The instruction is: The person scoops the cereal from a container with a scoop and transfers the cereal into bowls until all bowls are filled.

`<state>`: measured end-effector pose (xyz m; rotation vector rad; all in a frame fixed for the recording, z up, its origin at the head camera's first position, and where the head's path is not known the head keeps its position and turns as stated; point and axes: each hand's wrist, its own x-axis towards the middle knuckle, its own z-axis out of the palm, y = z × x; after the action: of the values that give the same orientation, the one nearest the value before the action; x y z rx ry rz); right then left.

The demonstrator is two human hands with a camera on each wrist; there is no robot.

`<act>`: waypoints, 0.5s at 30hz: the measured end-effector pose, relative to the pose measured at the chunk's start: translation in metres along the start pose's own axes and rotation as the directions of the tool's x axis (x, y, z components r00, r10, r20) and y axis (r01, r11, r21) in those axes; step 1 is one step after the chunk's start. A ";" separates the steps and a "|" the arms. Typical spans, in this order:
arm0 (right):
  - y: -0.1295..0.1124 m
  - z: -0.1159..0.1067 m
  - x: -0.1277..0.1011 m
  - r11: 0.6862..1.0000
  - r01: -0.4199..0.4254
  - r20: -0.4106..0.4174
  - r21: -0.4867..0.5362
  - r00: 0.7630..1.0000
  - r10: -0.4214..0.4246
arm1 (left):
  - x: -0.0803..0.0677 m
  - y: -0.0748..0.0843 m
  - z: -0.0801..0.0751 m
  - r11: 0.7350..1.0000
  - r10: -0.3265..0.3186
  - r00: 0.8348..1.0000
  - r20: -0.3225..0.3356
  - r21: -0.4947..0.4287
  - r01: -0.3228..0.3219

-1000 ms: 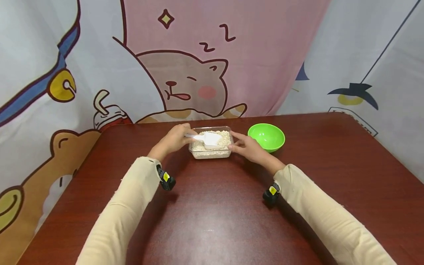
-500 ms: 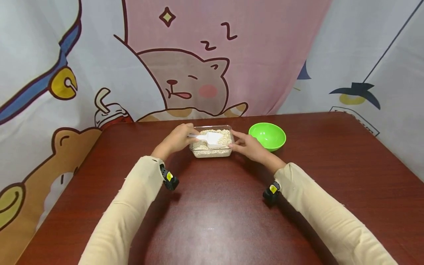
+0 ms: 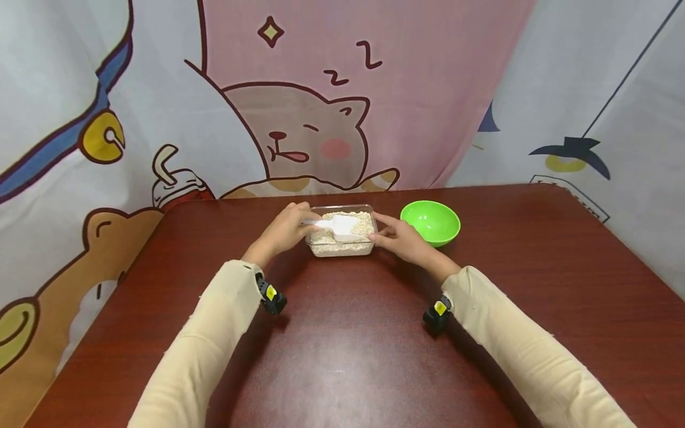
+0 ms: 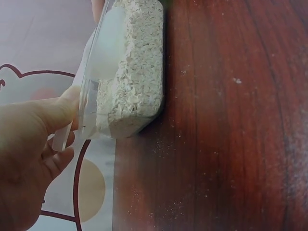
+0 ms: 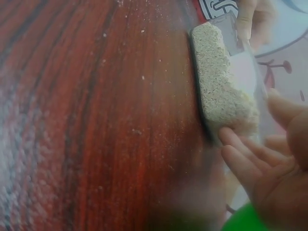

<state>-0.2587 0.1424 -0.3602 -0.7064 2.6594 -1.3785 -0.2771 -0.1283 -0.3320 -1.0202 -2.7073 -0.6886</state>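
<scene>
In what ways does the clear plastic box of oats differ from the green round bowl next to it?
The clear rectangular plastic box is see-through with straight walls; the green round plastic bowl is opaque and curved. The box is filled with pale oat flakes and has a white plastic scoop in it; the bowl looks empty. The left hand and right hand flank the box; nothing touches the bowl. Both stand upright on the dark red wooden table.

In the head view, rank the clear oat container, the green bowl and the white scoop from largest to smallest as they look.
1. clear oat container, slightly wider than the bowl.
2. green bowl, close to the container, so this order is unsure.
3. white scoop, plainly smallest, held by the left hand.
</scene>
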 end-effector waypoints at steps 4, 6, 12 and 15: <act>-0.001 0.000 -0.001 1.000 -0.005 0.001 0.017 1.000 0.005 | -0.002 -0.003 0.000 1.000 0.005 0.999 -0.031 -0.017 -0.006; -0.002 0.000 -0.001 1.000 -0.007 0.002 0.023 1.000 0.007 | -0.003 -0.005 0.000 1.000 0.012 0.999 -0.050 -0.028 -0.013; -0.002 -0.001 0.001 1.000 -0.016 0.015 0.015 1.000 0.016 | -0.007 -0.011 0.001 0.997 0.009 0.995 -0.101 -0.080 -0.018; -0.003 -0.002 0.002 1.000 -0.021 0.031 0.012 0.999 0.021 | -0.009 -0.014 0.001 0.995 0.005 0.992 -0.124 -0.096 -0.017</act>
<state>-0.2596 0.1420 -0.3561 -0.6907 2.6247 -1.3665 -0.2795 -0.1424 -0.3410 -0.9774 -2.5826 -0.8595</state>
